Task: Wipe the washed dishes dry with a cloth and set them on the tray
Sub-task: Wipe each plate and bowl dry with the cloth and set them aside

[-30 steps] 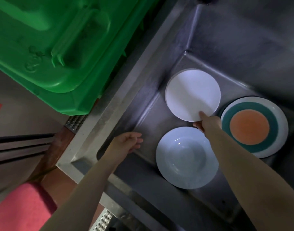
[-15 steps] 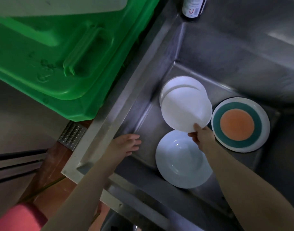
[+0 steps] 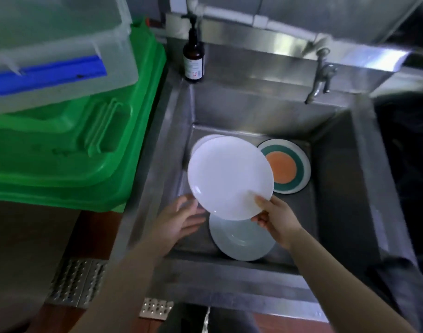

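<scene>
Two bare hands work over the steel sink [image 3: 337,179], and only one of them carries anything. Far to the left of the left hand, beside the sink, a green bin [image 3: 68,150] stands with a clear box [image 3: 56,39] on top; no cloth and no tray can be made out for certain. The left hand [image 3: 179,221] reaches under the near-left edge of the white plate [image 3: 230,177] with relaxed, spread fingers — it has no grip yet, and I cannot tell whether it touches the rim; it seems placed there to take the weight. The plate is lifted and tilted above the sink floor, probably so that water runs off. Behind it another white plate [image 3: 202,144] shows only its edge. The right hand [image 3: 275,221] has the grip: thumb on the upper face, fingers below, pinching the near rim. Just under this hand a pale blue bowl [image 3: 241,241] lies in the sink. Beyond the hand, to its right — a plate with orange centre and green ring [image 3: 286,168] waits, partly covered by the lifted one. A brown pump bottle [image 3: 193,57] and a tap [image 3: 322,76] stand at the back.
</scene>
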